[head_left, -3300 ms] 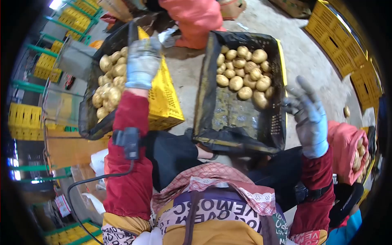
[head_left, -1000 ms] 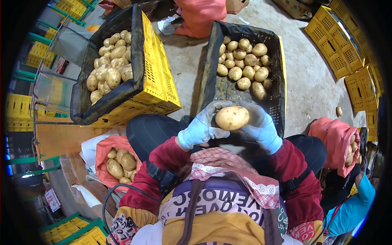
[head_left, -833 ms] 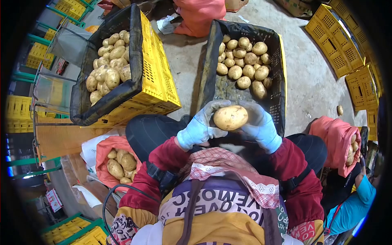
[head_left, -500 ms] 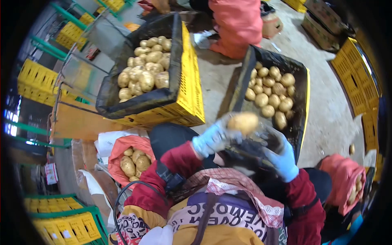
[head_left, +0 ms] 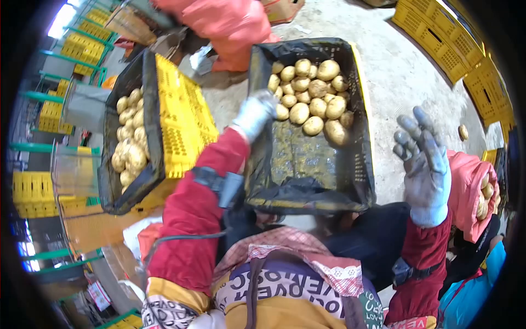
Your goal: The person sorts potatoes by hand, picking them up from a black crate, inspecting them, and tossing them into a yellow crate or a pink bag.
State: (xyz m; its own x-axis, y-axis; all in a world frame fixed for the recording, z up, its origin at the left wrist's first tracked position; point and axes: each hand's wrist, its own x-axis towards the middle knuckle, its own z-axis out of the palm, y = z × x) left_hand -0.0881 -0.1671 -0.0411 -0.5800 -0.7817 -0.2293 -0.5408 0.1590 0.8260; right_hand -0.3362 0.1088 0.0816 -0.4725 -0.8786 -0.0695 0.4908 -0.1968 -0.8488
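My left hand (head_left: 256, 116), in a pale glove, is at the left rim of the lined crate (head_left: 263, 186) in front of me, its fingers blurred beside the potatoes (head_left: 300, 113); what it may hold cannot be made out. Gloved and darkened at the fingertips, my right hand (head_left: 424, 164) is raised to the right of that crate with its fingers spread and nothing in it. Potatoes fill the far part of the crate, while its wet, dirty bottom shows in the near part.
A yellow crate (head_left: 181, 118) with a black liner holds more potatoes at the left. Pink sacks (head_left: 224, 27) stand beyond and at the right (head_left: 468, 192). Yellow crates (head_left: 438, 35) line the upper right. A loose potato (head_left: 463, 131) lies on the floor. A person's blue sleeve (head_left: 474, 296) shows lower right.
The view has turned to the right. The potato that was between my hands is no longer there. My hands have moved apart, the left to the crate's rim, the right out to the side, opened.
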